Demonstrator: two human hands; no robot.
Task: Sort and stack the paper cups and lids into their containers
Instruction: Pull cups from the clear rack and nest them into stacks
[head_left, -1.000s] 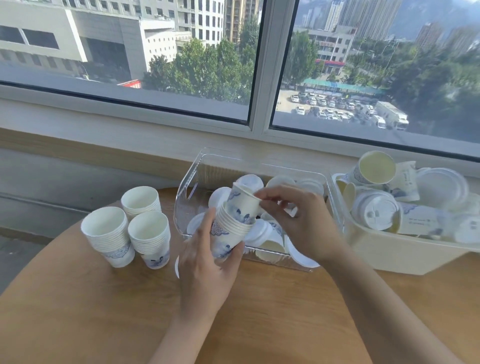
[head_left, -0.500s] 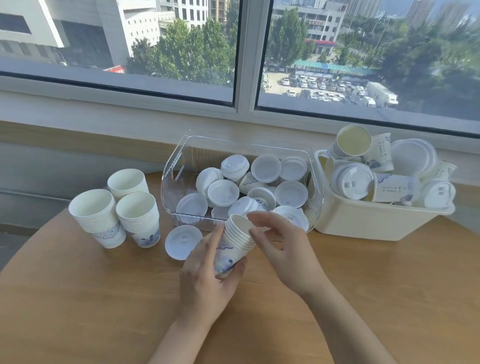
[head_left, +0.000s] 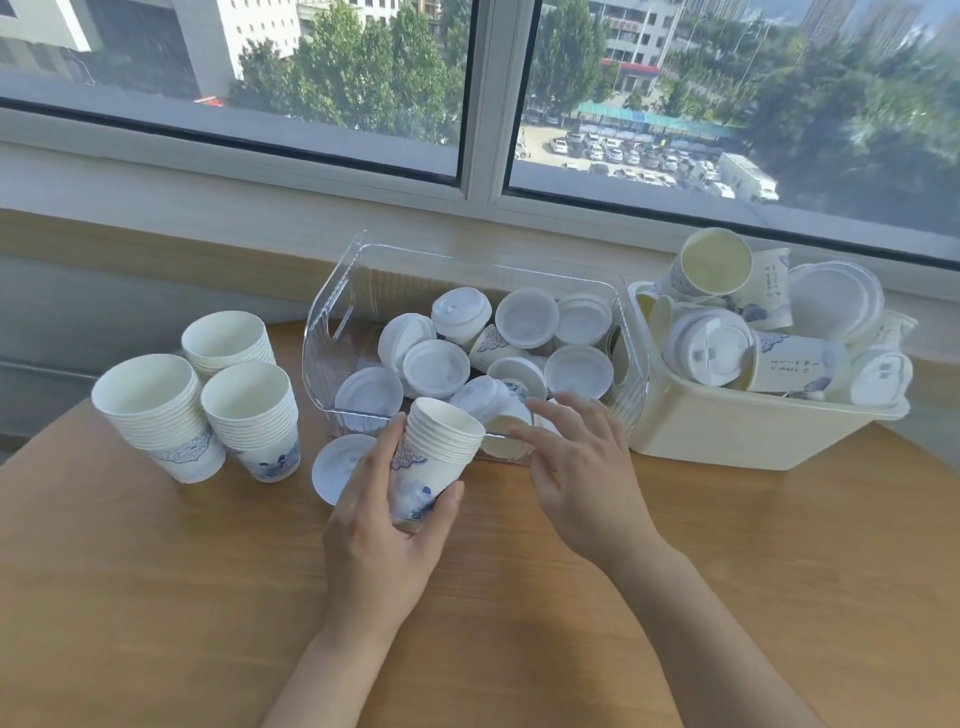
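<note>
Stack of nested cups (head_left: 434, 457) gripped in left hand (head_left: 387, 525), tilted, mouth toward clear bin (head_left: 337, 332). Right hand (head_left: 576, 467), fingers spread and empty, nearer bin's capped cups (head_left: 462, 314), just ahead.

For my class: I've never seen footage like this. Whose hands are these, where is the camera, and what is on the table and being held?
No machine here: a person wears a camera on the head, looking down at their own hands. The left hand grips a nested stack of paper cups; the right hand is open beside it. On the wooden table stand three cup stacks, a clear bin of lids and cups, a cream bin piled with cups and lids, and one loose lid.
</note>
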